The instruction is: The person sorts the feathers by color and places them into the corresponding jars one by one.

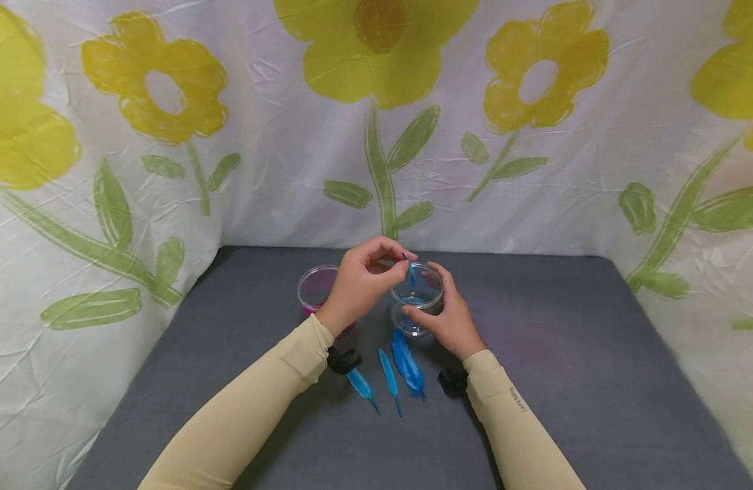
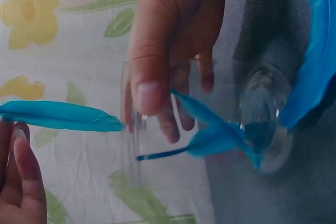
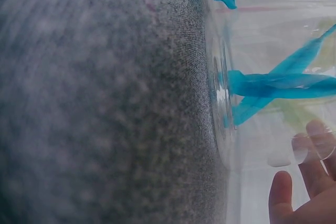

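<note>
My left hand (image 1: 365, 282) pinches a slim blue feather (image 2: 60, 116) by its end, between thumb and fingers. The feather hangs at the mouth of a clear plastic cup (image 1: 403, 325), its quill tip poking up past the fingertips. Curled round the cup's side, my right hand (image 1: 453, 320) holds it upright on the grey table, thumb at the near side. Blue feathers (image 3: 278, 85) stand crossed inside the cup, seen through its wall in both wrist views.
Near the cup lie a wide blue feather (image 1: 407, 364), a narrow one (image 1: 389, 374) and another (image 1: 361, 384) beside the left wrist's black camera (image 1: 344, 361). A second clear cup (image 1: 315, 279) with pink contents stands to the left, partly behind my left hand. A flowered cloth (image 1: 278, 204) hangs behind.
</note>
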Motion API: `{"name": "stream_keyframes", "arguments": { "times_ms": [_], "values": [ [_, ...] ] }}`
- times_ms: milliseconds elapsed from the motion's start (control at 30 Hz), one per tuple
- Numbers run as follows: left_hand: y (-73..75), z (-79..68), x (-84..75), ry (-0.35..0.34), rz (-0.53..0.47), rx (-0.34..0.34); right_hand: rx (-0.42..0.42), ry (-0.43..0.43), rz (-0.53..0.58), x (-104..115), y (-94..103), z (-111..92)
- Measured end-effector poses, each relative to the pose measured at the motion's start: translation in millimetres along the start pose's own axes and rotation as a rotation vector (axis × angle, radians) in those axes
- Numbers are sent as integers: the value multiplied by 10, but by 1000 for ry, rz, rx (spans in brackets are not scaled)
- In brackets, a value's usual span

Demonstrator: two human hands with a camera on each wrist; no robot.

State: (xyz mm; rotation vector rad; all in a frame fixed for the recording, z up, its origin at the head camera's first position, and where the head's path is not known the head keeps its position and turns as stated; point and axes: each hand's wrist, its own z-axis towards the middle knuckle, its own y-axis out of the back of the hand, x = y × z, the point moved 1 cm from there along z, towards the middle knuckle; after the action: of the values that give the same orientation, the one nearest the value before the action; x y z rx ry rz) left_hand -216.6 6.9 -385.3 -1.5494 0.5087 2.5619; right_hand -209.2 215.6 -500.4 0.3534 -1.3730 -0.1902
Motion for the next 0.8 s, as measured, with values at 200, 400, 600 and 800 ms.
{"name": "stream_keyframes", "arguments": {
  "times_ms": [200, 400, 600, 800],
  "values": [
    [-83, 57, 96, 23, -47, -10, -8, 5, -2, -5, -4, 7],
    [-156, 94, 122, 53, -80, 5, -11, 5, -1, -15, 8, 17],
    [-204, 101, 176, 85, -75, -2, -17, 10, -19, -24, 5, 31],
    [-246, 92, 211, 96, -63, -10, -17, 22, -20, -11, 3, 31]
  ]
}}
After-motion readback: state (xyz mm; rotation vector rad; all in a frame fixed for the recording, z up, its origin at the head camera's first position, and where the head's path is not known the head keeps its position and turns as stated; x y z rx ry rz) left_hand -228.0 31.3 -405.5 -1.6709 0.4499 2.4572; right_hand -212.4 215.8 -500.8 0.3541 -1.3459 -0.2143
